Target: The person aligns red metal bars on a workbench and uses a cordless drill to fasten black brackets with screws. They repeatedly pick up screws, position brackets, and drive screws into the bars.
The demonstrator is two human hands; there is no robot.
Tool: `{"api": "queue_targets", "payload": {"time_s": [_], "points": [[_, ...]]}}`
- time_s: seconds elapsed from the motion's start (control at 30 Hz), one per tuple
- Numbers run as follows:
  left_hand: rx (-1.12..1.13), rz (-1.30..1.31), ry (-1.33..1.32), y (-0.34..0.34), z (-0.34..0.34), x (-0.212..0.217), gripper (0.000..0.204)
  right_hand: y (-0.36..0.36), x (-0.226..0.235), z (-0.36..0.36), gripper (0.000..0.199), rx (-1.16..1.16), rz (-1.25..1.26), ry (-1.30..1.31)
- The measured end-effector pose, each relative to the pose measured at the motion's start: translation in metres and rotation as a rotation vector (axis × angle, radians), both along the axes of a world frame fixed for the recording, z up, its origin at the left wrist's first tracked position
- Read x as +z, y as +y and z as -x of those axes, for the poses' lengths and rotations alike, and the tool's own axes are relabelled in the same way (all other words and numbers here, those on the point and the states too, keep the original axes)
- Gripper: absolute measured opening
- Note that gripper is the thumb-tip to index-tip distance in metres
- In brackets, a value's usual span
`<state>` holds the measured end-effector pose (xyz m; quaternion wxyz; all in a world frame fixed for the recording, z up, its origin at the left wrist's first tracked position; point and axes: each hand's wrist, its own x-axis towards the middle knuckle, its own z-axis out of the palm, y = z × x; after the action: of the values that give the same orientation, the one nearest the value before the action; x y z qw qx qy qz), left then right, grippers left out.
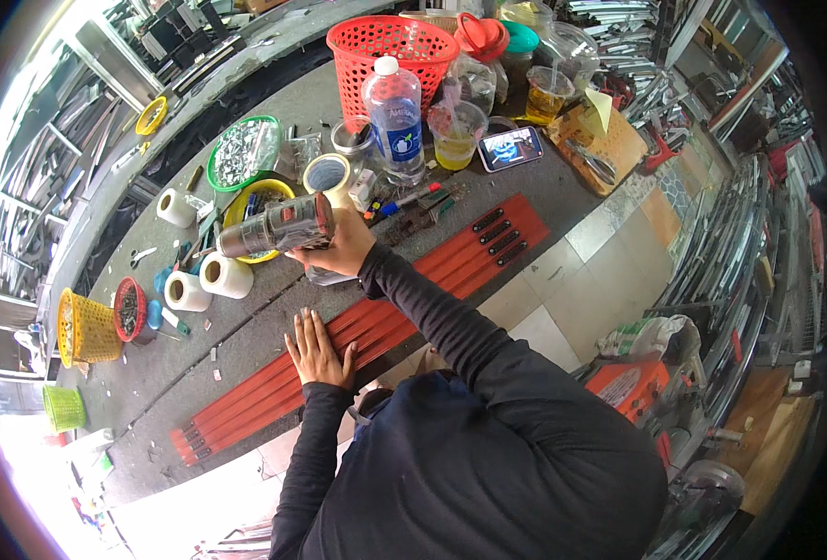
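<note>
My right hand (pixel 346 245) is wrapped round the handle of a cordless drill (pixel 278 226), held above the table with its front end toward the left. Below it, my left hand (pixel 320 353) lies flat, fingers stretched out, across the edge of several long red-brown bars (pixel 264 397). Side by side, the bars run slantwise along the near edge of the table. Black slotted fittings (pixel 499 237) sit on their right ends, and small dark pieces (pixel 189 441) show at their left ends. Beneath the drill's front are two white rolls (pixel 226 276) and a yellow basket (pixel 266 198).
A green basket of small metal parts (pixel 244 152), a red basket (pixel 390 47), a water bottle (pixel 399 131), drink cups (pixel 457 138) and a phone (pixel 511 149) crowd the table's back. Pliers (pixel 593 161) lie on a wooden board (pixel 619 140). Metal profiles (pixel 712 280) are stacked at right.
</note>
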<state>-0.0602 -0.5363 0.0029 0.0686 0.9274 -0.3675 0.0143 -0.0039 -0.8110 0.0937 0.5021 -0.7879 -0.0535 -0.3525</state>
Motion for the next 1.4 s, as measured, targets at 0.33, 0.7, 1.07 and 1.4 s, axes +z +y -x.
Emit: {"api": "queue_targets", "payload": {"time_s": [0.33, 0.7, 1.07, 1.4], "points": [[-0.007, 0.092, -0.004, -0.002, 0.0, 0.006, 0.102, 0.008, 0.006, 0.013, 0.037, -0.065, -0.126, -0.031], [-0.193, 0.288, 0.117, 0.01, -0.005, 0.046, 0.128, -0.009, -0.027, 0.128, 0.091, -0.404, 0.108, 0.035], [-0.274, 0.417, 0.1, 0.007, -0.01, 0.056, 0.107, -0.06, -0.046, 0.213, 0.116, -0.148, 0.64, 0.529], [-0.217, 0.379, 0.118, 0.013, -0.003, 0.059, 0.104, -0.093, -0.035, 0.191, 0.137, 0.093, 0.904, 0.703]]}}
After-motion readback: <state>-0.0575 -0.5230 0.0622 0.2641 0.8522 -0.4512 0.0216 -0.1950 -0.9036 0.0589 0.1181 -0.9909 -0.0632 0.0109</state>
